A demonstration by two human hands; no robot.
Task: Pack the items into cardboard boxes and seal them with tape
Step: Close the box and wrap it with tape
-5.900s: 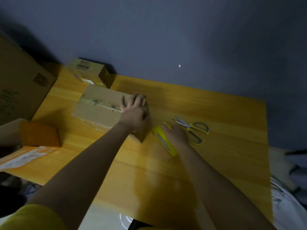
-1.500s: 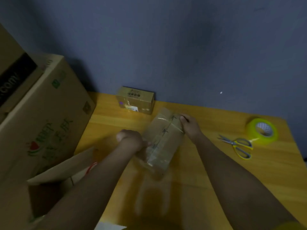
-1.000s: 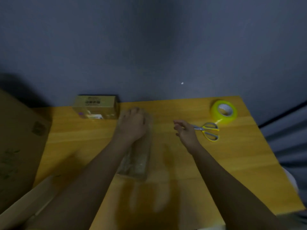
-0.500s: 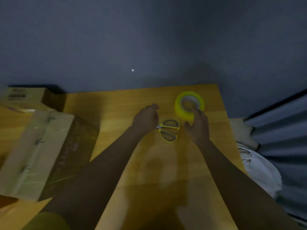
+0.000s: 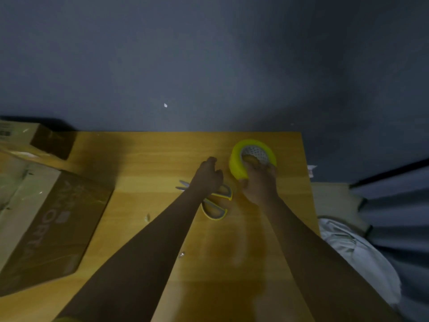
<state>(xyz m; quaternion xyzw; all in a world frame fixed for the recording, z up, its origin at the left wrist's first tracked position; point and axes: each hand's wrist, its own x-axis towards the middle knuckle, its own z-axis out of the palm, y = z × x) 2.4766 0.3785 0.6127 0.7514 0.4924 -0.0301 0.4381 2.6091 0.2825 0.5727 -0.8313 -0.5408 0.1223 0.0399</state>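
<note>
Where the right hand [image 5: 258, 182] takes its grip, fingers curled into the core and thumb on the outer face, the yellow tape roll [image 5: 241, 163] stands tilted at the far right corner of the wooden counter [image 5: 148, 159]. Just left of that grip the left hand [image 5: 207, 178] hangs loosely curled over the yellow-handled scissors [image 5: 214, 206], contact not discernible. Well left of both hands: one taped cardboard box [image 5: 46, 219], near; one smaller box [image 5: 34, 139], beyond it by the wall.

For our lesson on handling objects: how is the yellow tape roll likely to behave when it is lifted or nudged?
The tape roll looks a rigid ring, so probably keeps its shape. The right hand hooks fingers into its core, likely a secure hold. Stood on edge, it might roll across the table.
</note>
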